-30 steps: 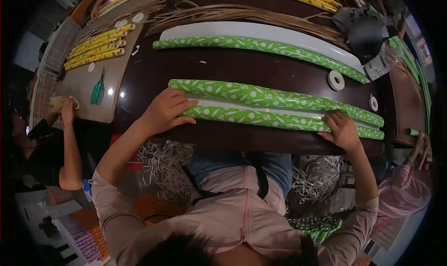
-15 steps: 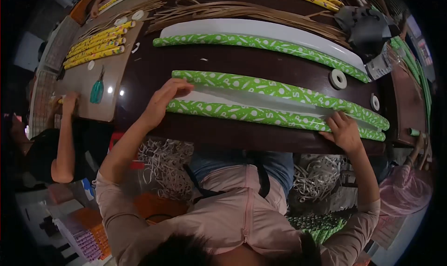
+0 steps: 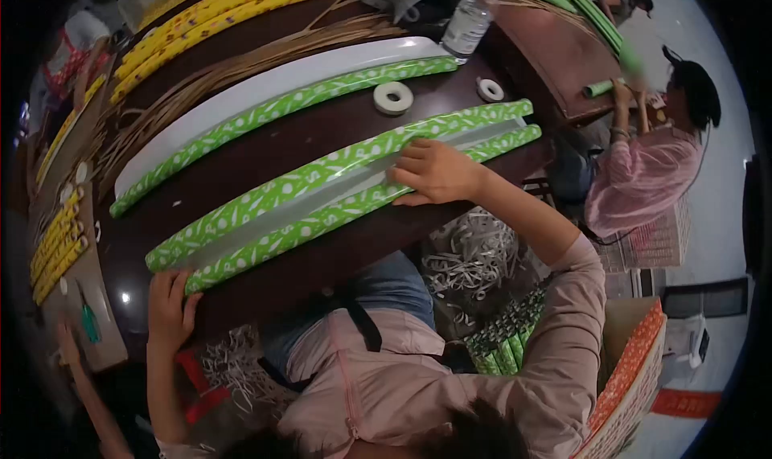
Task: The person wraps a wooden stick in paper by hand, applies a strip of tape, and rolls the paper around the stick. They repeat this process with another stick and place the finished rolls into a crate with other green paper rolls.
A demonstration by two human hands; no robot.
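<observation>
A sheet of green wrapping paper (image 3: 265, 252) with white patterns lies on the dark table, both long edges curled into rolls with its white inside showing between them. My left hand (image 3: 170, 308) is at its left end, fingers closed against the end of the near roll. Farther right, my right hand (image 3: 438, 172) reaches across the gap, its bent fingers gripping the paper; the fingertips are partly hidden. Beyond lies a second green sheet (image 3: 297, 96), white side up, with its near edge rolled.
Two white tape rolls (image 3: 393, 98) and a clear bottle (image 3: 468, 26) stand toward the right. Behind lie brown strips (image 3: 241, 61) and yellow rolls (image 3: 233, 21). Green-handled snips (image 3: 88, 321) are at left. A co-worker in pink (image 3: 647, 170) sits at right; another person's arm (image 3: 84, 387) shows at left.
The view has turned to the right. My right hand has shifted inward from near the paper's right end, and my left hand has moved down to the near roll's left end.
</observation>
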